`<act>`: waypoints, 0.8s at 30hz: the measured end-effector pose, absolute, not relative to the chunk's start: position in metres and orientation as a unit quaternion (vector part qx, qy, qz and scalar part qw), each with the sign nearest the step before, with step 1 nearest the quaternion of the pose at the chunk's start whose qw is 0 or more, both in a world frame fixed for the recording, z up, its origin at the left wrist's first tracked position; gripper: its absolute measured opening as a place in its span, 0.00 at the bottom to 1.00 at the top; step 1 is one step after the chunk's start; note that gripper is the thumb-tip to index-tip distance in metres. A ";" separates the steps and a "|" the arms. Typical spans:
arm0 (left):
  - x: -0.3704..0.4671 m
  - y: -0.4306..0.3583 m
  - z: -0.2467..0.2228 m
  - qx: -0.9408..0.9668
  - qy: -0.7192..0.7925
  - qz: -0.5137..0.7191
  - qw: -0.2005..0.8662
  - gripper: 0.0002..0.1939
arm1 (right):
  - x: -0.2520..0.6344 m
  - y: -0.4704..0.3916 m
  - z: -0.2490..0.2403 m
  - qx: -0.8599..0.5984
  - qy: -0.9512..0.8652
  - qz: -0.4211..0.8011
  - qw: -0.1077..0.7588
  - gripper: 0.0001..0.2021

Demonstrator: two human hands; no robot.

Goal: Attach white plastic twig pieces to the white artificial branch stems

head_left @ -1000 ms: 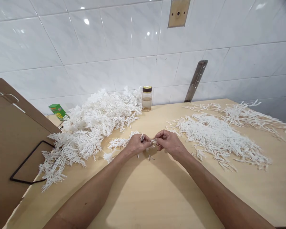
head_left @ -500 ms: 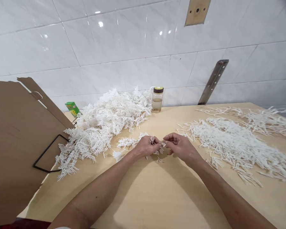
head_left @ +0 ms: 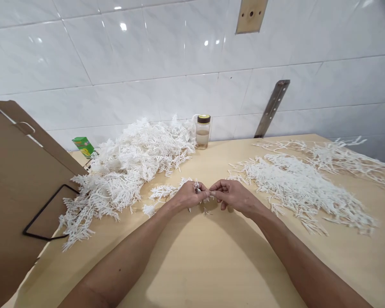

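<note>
My left hand (head_left: 192, 194) is closed in a pinch on a small white branching sprig (head_left: 207, 211), whose tips poke out below the fingers. Touching it at the fingertips, my right hand (head_left: 231, 193) is closed too, thumb and forefinger pressed together at the sprig; the exact spot they grip is mostly hidden. A few loose white sprigs (head_left: 163, 191) lie on the table just left of my left hand. Beyond my right hand spreads a flat heap of white branching pieces (head_left: 295, 184).
A tall pile of white sprigs (head_left: 128, 158) leans by a cardboard box (head_left: 25, 184) with a black wire frame (head_left: 40, 214). Behind are a green carton (head_left: 84, 146) and a lidded bottle (head_left: 202, 133). Long white stems (head_left: 343, 156) lie far right on the wooden table (head_left: 192, 265), against a tiled wall.
The view has shifted slightly, so everything sits further left. My right fingertips have closed up against the left ones at the sprig.
</note>
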State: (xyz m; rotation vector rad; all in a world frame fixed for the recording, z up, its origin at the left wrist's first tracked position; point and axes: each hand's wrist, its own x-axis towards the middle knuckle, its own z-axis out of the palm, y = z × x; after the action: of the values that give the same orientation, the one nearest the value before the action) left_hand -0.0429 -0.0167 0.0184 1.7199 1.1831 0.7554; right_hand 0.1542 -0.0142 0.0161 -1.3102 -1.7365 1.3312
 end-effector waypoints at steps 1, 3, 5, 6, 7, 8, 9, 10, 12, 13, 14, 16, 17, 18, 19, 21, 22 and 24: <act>-0.043 -0.016 0.019 0.692 0.475 0.303 0.451 0.12 | 0.155 -0.014 0.017 -0.490 -0.650 0.502 0.292 0.14; -0.043 -0.017 0.020 0.690 0.467 0.302 0.462 0.13 | 0.156 -0.015 0.018 -0.490 -0.649 0.503 0.292 0.15; -0.043 -0.018 0.023 0.685 0.461 0.306 0.474 0.12 | 0.156 -0.015 0.019 -0.489 -0.649 0.503 0.294 0.15; -0.043 -0.019 0.024 0.680 0.462 0.308 0.479 0.12 | 0.157 -0.015 0.019 -0.490 -0.649 0.501 0.296 0.15; -0.042 -0.020 0.025 0.674 0.465 0.309 0.484 0.12 | 0.157 -0.015 0.019 -0.490 -0.650 0.497 0.300 0.16; -0.042 -0.020 0.026 0.668 0.469 0.310 0.488 0.12 | 0.157 -0.014 0.018 -0.489 -0.650 0.493 0.308 0.16; -0.042 -0.021 0.027 0.664 0.473 0.310 0.490 0.12 | 0.157 -0.014 0.017 -0.485 -0.652 0.489 0.317 0.16; -0.042 -0.021 0.027 0.661 0.475 0.309 0.491 0.12 | 0.157 -0.014 0.017 -0.478 -0.655 0.486 0.326 0.15; -0.042 -0.021 0.027 0.661 0.475 0.308 0.492 0.12 | 0.157 -0.014 0.016 -0.465 -0.663 0.480 0.337 0.15; -0.042 -0.020 0.027 0.662 0.474 0.308 0.492 0.12 | 0.156 -0.014 0.015 -0.462 -0.667 0.479 0.337 0.15; -0.042 -0.020 0.026 0.665 0.472 0.308 0.490 0.13 | 0.156 -0.014 0.015 -0.461 -0.669 0.477 0.334 0.15; -0.043 -0.020 0.025 0.673 0.469 0.304 0.484 0.13 | 0.155 -0.016 0.017 -0.466 -0.674 0.473 0.324 0.15; -0.043 -0.019 0.024 0.677 0.469 0.300 0.481 0.14 | 0.155 -0.017 0.018 -0.470 -0.677 0.470 0.316 0.14; -0.043 -0.019 0.023 0.681 0.467 0.297 0.479 0.14 | 0.155 -0.018 0.019 -0.474 -0.682 0.465 0.307 0.13; -0.043 -0.019 0.023 0.683 0.465 0.295 0.479 0.14 | 0.155 -0.018 0.020 -0.478 -0.688 0.459 0.297 0.11; -0.043 -0.019 0.023 0.687 0.460 0.291 0.481 0.14 | 0.157 -0.019 0.022 -0.485 -0.702 0.442 0.278 0.09; -0.043 -0.019 0.023 0.690 0.458 0.287 0.481 0.14 | 0.158 -0.019 0.022 -0.488 -0.707 0.433 0.271 0.09; -0.043 -0.020 0.025 0.697 0.461 0.276 0.475 0.13 | 0.157 -0.018 0.021 -0.496 -0.718 0.408 0.268 0.08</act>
State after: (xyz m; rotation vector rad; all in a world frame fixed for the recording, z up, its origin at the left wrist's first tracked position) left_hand -0.0428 -0.0196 0.0248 1.7039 1.1269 0.6740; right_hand 0.1572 -0.0181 0.0209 -1.3382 -1.9380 1.1006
